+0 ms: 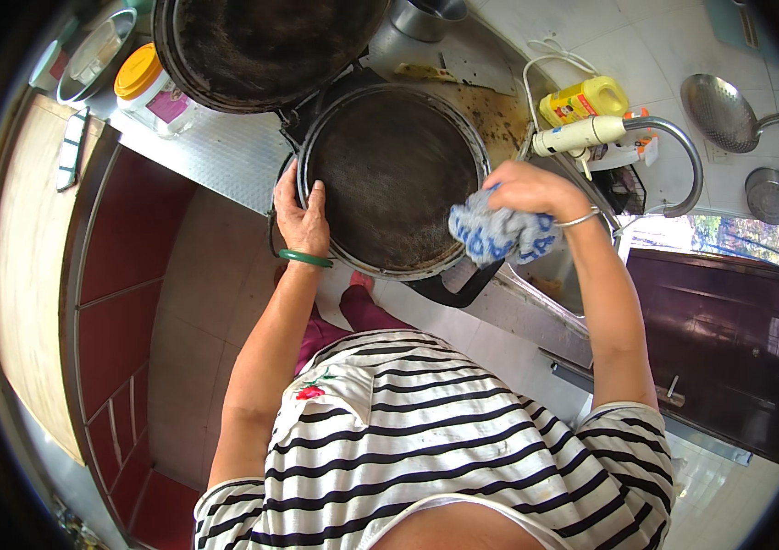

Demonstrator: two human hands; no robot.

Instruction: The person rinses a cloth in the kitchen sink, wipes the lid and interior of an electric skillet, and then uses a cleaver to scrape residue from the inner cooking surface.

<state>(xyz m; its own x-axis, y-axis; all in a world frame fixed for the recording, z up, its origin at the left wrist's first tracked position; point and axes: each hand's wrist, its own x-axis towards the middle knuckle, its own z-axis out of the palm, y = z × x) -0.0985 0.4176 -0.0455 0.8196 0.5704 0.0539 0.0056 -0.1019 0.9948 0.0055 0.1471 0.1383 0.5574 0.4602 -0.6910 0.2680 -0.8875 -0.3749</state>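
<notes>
An electric griddle pan (393, 179) with a dark, round cooking plate lies open before me, its black handle (461, 289) towards me. The hinged lid (265, 48), also dark inside, is folded back at the upper left. My left hand (303, 216), with a green bangle at the wrist, grips the pan's left rim, thumb over the edge. My right hand (534, 192) holds a crumpled grey and blue cloth (499, 227) at the right rim. The cloth covers part of that rim and hides some of my fingers.
A sink (554, 278) lies at the right below a faucet (582, 135) and a yellow bottle (585, 101). Brown spots mark the counter behind the pan. A jar with an orange lid (138, 72), a metal pot (427, 17) and a phone (73, 149) stand or lie around.
</notes>
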